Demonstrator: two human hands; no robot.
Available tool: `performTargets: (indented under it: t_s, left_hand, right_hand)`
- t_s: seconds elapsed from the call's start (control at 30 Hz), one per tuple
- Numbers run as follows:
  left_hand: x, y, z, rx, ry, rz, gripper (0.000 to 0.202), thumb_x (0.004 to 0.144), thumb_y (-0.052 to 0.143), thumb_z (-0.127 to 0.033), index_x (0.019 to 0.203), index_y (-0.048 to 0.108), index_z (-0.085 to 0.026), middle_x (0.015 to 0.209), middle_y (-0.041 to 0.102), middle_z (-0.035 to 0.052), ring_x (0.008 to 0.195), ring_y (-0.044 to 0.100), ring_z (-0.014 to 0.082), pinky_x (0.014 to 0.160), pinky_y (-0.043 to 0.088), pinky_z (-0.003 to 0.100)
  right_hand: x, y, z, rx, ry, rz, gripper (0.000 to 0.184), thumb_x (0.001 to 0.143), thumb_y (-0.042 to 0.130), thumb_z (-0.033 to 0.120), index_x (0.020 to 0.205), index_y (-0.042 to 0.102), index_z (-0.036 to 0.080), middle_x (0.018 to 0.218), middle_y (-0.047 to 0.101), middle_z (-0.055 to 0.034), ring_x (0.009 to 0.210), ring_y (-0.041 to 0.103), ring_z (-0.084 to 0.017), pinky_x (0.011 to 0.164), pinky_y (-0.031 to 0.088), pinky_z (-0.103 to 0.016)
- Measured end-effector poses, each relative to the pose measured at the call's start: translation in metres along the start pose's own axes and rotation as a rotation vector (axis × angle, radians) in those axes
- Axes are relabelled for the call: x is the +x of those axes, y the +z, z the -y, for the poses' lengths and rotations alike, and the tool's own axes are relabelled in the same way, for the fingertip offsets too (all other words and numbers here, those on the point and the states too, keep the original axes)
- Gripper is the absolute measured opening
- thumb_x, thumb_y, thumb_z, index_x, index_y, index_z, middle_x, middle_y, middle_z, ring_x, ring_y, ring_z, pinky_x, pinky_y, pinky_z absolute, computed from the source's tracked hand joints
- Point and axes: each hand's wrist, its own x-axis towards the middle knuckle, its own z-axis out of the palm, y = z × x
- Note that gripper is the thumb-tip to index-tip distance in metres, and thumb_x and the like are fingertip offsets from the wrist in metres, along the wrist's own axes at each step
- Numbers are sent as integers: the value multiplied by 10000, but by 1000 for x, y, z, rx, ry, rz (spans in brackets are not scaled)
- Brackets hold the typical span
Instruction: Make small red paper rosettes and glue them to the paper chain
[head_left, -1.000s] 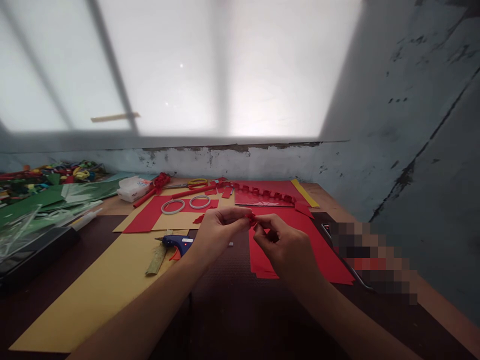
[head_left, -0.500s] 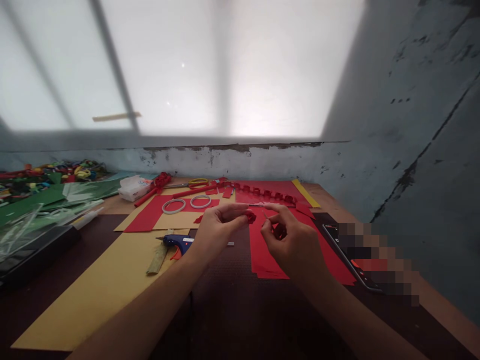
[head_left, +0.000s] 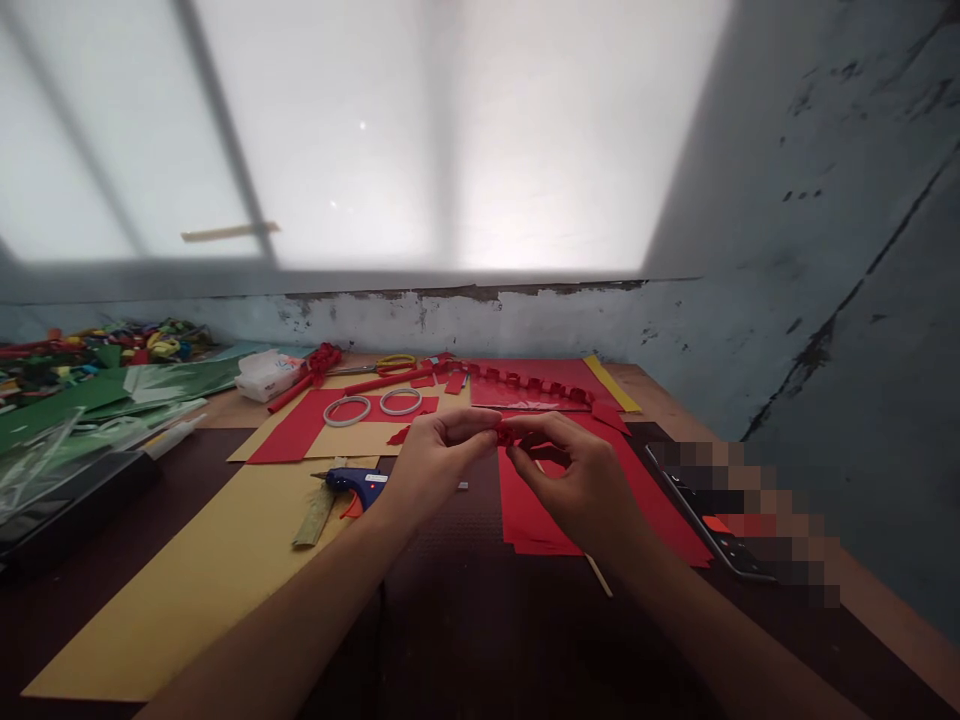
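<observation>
My left hand [head_left: 439,455] is closed, its thumb and fingertips pinching a small curled piece of red paper [head_left: 505,432]. From the other side my right hand [head_left: 574,470] grips the same piece between thumb and fingers, so most of it is hidden. A thin wooden stick [head_left: 598,576] shows below my right hand; I cannot tell whether it is tucked in the palm or lies on the table. Under my right hand are red paper sheets [head_left: 536,520]. Left of my left hand lies a blue glue gun [head_left: 356,484] on a patterned strip [head_left: 313,520].
Two tape rolls [head_left: 347,411], yellow-handled scissors [head_left: 395,365] and a red rolled stem [head_left: 289,392] lie at the back. A curled red paper strip [head_left: 536,385] stretches behind my hands. Yellow card [head_left: 172,590] covers the left, a phone [head_left: 697,520] the right. Wall stands behind.
My right hand has moved left and now grips the red paper piece together with my left hand. The wooden stick now shows below the right hand. My left hand has barely moved.
</observation>
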Motion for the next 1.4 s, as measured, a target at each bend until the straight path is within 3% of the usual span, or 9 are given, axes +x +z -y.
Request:
performTargets:
  t_s: [0.3,0.67,0.87,1.27,1.4]
  left_hand:
    - [-3,4,-1,68,122,34,297,740,734,-120,1035,748,-154,1042,780,94,1030,727,242,948,563,359]
    - [-4,5,2,224,262,-43,258,795,748,-205,1052,734,-190,1016,769,78,947,743,237,811,616,331]
    - [-7,8,-1,239,322,-57,245,814,744,-238,1056,744,-199,1041,772,79,943,744,225,872,612,354]
    - [-9,7,-2,228,315,-34,213,807,732,-181,1018,754,-196,993,778,62,918,748,201,893,609,340]
    - [-9,8,-3,239,328,-22,202,811,721,-174,1004,770,-209,1015,776,61,934,745,209,889,611,349]
  right_hand:
    - [1,0,-3,94,68,-34,220,858,687,220,1074,732,233,1018,765,-34,880,735,-177,851,609,-346]
    - [3,-3,-1,307,135,-6,236,838,750,312,1057,754,227,1064,773,-66,997,735,-227,917,597,-392]
    - [3,-2,-1,413,147,-17,228,817,775,295,1036,758,236,1078,773,-61,1033,727,-228,924,599,-389]
    - [4,-3,-1,360,138,-33,202,838,749,310,1023,771,232,1030,783,-60,967,744,-224,897,606,-388]
    - [3,-2,-1,358,161,-49,287,818,765,329,1083,741,221,997,784,-69,946,747,-229,874,612,-394]
